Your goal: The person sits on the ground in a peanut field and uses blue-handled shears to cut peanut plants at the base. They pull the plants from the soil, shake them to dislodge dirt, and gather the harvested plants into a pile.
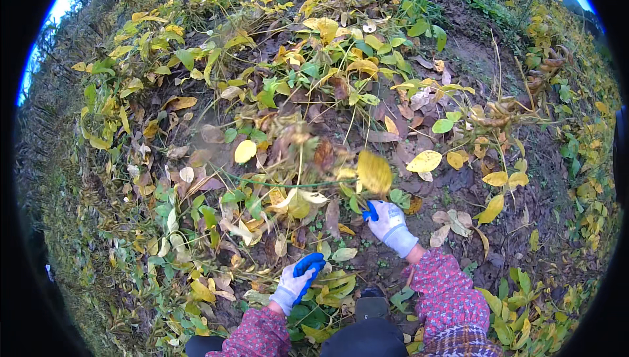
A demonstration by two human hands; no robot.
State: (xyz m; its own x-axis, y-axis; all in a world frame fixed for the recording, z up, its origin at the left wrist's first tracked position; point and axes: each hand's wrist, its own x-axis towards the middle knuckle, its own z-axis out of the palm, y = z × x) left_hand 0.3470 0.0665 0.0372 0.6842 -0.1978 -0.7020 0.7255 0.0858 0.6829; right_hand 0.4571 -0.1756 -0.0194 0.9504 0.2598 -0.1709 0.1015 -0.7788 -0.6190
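Both hands wear white knit gloves with blue coated palms and fingers. My right hand (pixel 390 224) is closed around the lower end of a yellowing bean plant (pixel 300 143), just below a blurred yellow leaf (pixel 374 172). The plant's leafy part spreads up and to the left, smeared by motion. A thin green stem (pixel 290 183) curves across below it. Lower and to the left, my left hand (pixel 298 278) hovers over fallen leaves with its fingers curled together. Whether anything is inside those fingers is hidden.
Brown soil (pixel 457 185) shows between dry leaves. More yellow-green bean plants (pixel 344 57) cover the ground ahead. Brown pods on stalks (pixel 501 111) stand at the right. My shoe (pixel 372 308) and dark-clad knee (pixel 363 340) are at the bottom, beside green leaves (pixel 314 315).
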